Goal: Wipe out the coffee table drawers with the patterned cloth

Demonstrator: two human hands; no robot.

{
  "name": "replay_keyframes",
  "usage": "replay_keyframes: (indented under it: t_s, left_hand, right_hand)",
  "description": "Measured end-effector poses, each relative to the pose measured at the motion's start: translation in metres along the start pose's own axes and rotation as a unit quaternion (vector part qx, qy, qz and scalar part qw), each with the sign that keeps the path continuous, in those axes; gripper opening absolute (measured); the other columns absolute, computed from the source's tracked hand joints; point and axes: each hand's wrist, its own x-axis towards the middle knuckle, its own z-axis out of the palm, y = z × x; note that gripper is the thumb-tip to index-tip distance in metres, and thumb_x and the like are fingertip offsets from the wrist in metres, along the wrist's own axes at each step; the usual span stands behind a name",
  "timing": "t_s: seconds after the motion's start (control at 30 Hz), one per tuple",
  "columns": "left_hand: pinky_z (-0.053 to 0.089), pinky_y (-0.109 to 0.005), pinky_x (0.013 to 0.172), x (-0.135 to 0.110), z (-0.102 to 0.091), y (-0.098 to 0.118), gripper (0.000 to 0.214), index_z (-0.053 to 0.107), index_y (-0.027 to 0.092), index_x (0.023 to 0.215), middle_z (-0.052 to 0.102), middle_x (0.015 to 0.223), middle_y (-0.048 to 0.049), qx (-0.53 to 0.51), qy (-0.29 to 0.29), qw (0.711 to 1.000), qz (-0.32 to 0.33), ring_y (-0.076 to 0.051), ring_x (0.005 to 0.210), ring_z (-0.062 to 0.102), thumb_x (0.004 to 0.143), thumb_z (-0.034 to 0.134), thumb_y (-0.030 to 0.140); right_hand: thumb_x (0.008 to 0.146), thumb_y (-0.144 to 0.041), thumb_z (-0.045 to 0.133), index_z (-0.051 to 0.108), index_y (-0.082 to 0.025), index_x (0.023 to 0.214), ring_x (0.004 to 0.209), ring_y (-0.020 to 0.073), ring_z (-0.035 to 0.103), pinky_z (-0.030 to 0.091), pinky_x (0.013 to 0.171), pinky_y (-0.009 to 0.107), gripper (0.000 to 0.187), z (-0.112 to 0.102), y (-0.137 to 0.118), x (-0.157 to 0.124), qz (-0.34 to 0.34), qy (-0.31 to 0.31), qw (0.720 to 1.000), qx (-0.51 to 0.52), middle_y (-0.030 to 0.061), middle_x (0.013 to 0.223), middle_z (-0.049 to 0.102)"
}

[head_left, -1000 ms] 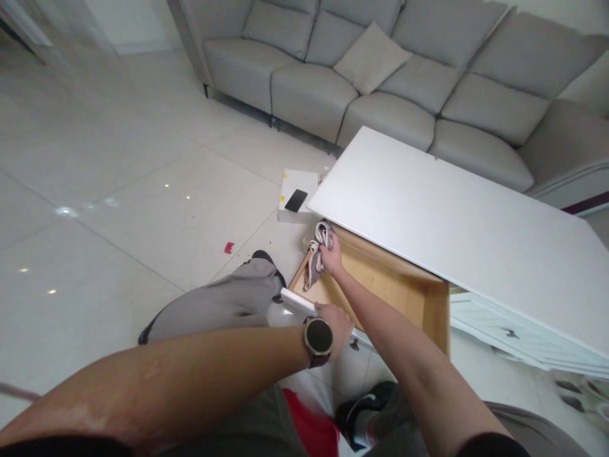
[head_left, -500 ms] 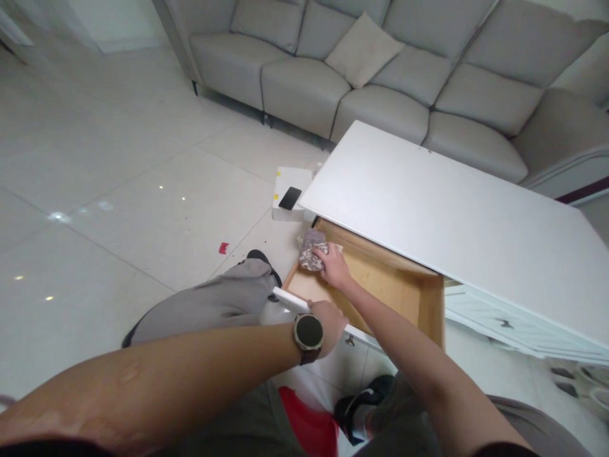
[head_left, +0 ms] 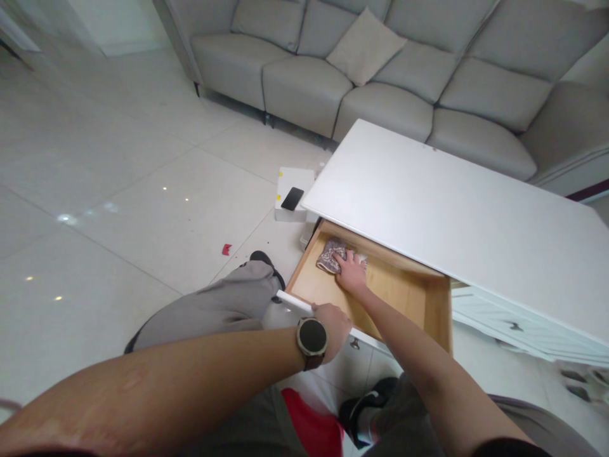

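A pulled-out wooden drawer (head_left: 399, 279) with a white front juts from the white coffee table (head_left: 442, 203). My left hand (head_left: 333, 324), with a watch on its wrist, is closed over the drawer's front edge. Inside the drawer, my right hand (head_left: 353, 270) presses a folded brown-and-white patterned cloth (head_left: 330, 255) against the wood near the back left corner. Its fingers are bent over the cloth, and part of the cloth is hidden beneath them.
A dark phone (head_left: 292, 198) lies on a white box (head_left: 295, 178) left of the table. Behind stands a grey sofa (head_left: 304, 82) with a beige cushion (head_left: 366, 47). A red scrap (head_left: 226, 249) is on the tiled floor; something red (head_left: 314, 422) lies between my legs.
My right hand has moved the cloth from the drawer's left side wall into the drawer, to the right and down. My left hand stays on the drawer front.
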Motion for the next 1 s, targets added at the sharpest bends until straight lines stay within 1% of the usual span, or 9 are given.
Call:
replay_keyframes:
  t_s: [0.1, 0.2, 0.3, 0.4, 0.6, 0.8, 0.87, 0.93, 1.0]
  left_hand:
    - [0.058, -0.048, 0.083, -0.001, 0.001, 0.000, 0.034, 0.074, 0.015, 0.123, 0.077, 0.114, -0.0191, -0.011, 0.015, 1.000, 0.002, -0.035, 0.106, 0.073, 0.098, 0.052, 0.011]
    - [0.058, -0.048, 0.081, 0.002, 0.009, -0.001, 0.031, 0.076, 0.014, 0.119, 0.078, 0.110, -0.0189, -0.016, 0.038, 0.999, 0.008, -0.036, 0.103, 0.073, 0.096, 0.055, 0.011]
    - [0.057, -0.046, 0.078, 0.006, 0.018, -0.004, 0.029, 0.077, 0.016, 0.114, 0.078, 0.103, -0.0189, -0.010, 0.061, 0.998, 0.018, -0.034, 0.097, 0.074, 0.095, 0.056, 0.011]
    - [0.057, -0.044, 0.077, 0.008, 0.021, -0.005, 0.030, 0.078, 0.019, 0.113, 0.079, 0.101, -0.0187, -0.011, 0.080, 0.997, 0.020, -0.032, 0.095, 0.074, 0.096, 0.055, 0.011]
    - [0.056, -0.042, 0.077, 0.004, 0.013, -0.004, 0.035, 0.076, 0.017, 0.119, 0.078, 0.106, -0.0176, 0.006, 0.044, 0.999, 0.019, -0.032, 0.098, 0.073, 0.097, 0.050, 0.010]
    - [0.055, -0.046, 0.077, 0.004, 0.014, -0.003, 0.033, 0.077, 0.014, 0.117, 0.078, 0.103, -0.0198, -0.017, 0.057, 0.998, 0.013, -0.035, 0.096, 0.073, 0.095, 0.052, 0.009]
    - [0.056, -0.048, 0.077, 0.005, 0.014, -0.001, 0.035, 0.077, 0.015, 0.118, 0.078, 0.104, -0.0203, -0.011, 0.058, 0.998, 0.002, -0.035, 0.096, 0.074, 0.095, 0.051, 0.008]
    - [0.057, -0.048, 0.078, 0.005, 0.014, 0.001, 0.035, 0.077, 0.018, 0.118, 0.078, 0.104, -0.0209, -0.002, 0.055, 0.998, -0.009, -0.035, 0.096, 0.074, 0.096, 0.051, 0.009]
    - [0.057, -0.047, 0.078, 0.005, 0.013, 0.002, 0.034, 0.077, 0.019, 0.117, 0.078, 0.104, -0.0209, 0.003, 0.053, 0.998, -0.015, -0.034, 0.096, 0.074, 0.095, 0.052, 0.011]
  right_hand:
    - [0.090, -0.029, 0.058, 0.044, -0.038, 0.158, 0.135, 0.0386, 0.040, 0.037, 0.108, 0.058, 0.070, 0.002, -0.002, -0.006, -0.001, 0.008, 1.000, 0.004, 0.0140, 0.159, 0.036]
    - [0.090, -0.030, 0.057, 0.044, -0.037, 0.159, 0.136, 0.0394, 0.038, 0.037, 0.108, 0.058, 0.070, 0.002, -0.004, -0.011, 0.002, 0.004, 1.000, 0.006, 0.0147, 0.158, 0.036]
    - [0.089, -0.030, 0.058, 0.046, -0.036, 0.157, 0.136, 0.0395, 0.038, 0.037, 0.107, 0.058, 0.069, 0.003, -0.005, -0.013, 0.004, 0.016, 1.000, 0.008, 0.0146, 0.157, 0.038]
    - [0.088, -0.030, 0.059, 0.046, -0.036, 0.158, 0.137, 0.0399, 0.038, 0.036, 0.108, 0.058, 0.071, 0.004, -0.007, -0.015, 0.007, 0.021, 1.000, 0.006, 0.0144, 0.158, 0.038]
    - [0.089, -0.032, 0.060, 0.043, -0.036, 0.159, 0.137, 0.0389, 0.038, 0.035, 0.109, 0.058, 0.073, 0.004, -0.008, -0.017, 0.013, 0.011, 1.000, 0.006, 0.0146, 0.160, 0.036]
    - [0.091, -0.032, 0.058, 0.039, -0.035, 0.162, 0.137, 0.0396, 0.037, 0.033, 0.109, 0.058, 0.073, 0.004, -0.010, -0.021, 0.015, -0.003, 1.000, -0.007, 0.0155, 0.162, 0.034]
    - [0.094, -0.029, 0.054, 0.040, -0.035, 0.162, 0.138, 0.0403, 0.036, 0.033, 0.109, 0.059, 0.069, 0.000, -0.008, -0.019, -0.015, -0.018, 1.000, -0.020, 0.0156, 0.163, 0.033]
    - [0.099, -0.025, 0.047, 0.046, -0.036, 0.158, 0.140, 0.0405, 0.035, 0.031, 0.109, 0.061, 0.060, -0.007, -0.006, -0.012, -0.087, -0.026, 0.995, -0.038, 0.0140, 0.164, 0.034]
    - [0.103, -0.022, 0.039, 0.055, -0.035, 0.152, 0.143, 0.0406, 0.030, 0.028, 0.110, 0.064, 0.053, -0.018, -0.003, 0.003, -0.169, -0.015, 0.984, -0.054, 0.0111, 0.165, 0.035]
